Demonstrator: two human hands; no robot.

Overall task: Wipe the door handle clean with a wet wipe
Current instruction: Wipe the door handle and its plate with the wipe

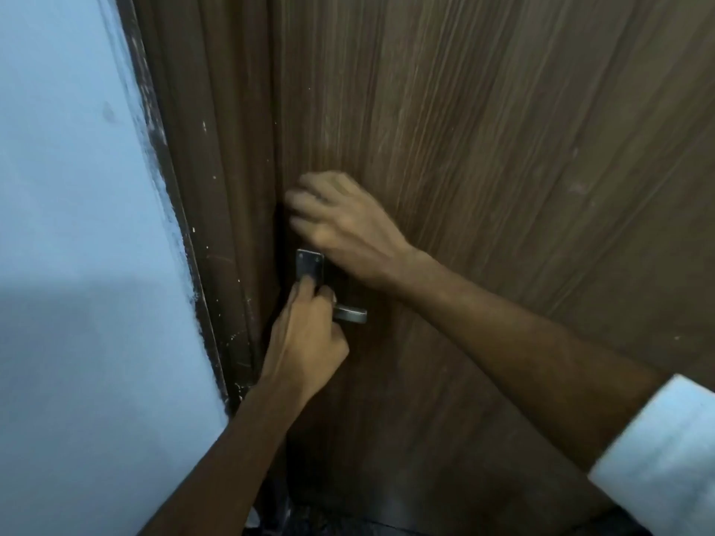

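— Up close at a wood-grain door (483,129), a person works the metal door handle (350,314) with both hands. Why the split grip?

— Seemingly, the left hand (305,338) does the work: it is closed around the handle's near end, its forefinger reaching up onto the mounting plate (308,265). The right hand (340,222), just above the plate, rests against the door with fingers loosely curled and holding nothing that shows. That looks like bracing, to keep the door from swinging while the handle is rubbed.

— And the wet wipe?

— It cannot be made out. If there is one, it is tucked inside the left fist, whose knuckles cover most of the lever; only the lever's right tip sticks out past them. A pale fleck at the fist's top edge could be wipe or glare.

— What else is lost?

— The right hand is motion-blurred, so its fingertips are hard to read. The lower part of the plate sits behind the left hand. A white sleeve (657,454) is cut off at the right edge, and the pale blue wall (77,226) fills the left beyond the door frame (216,226).
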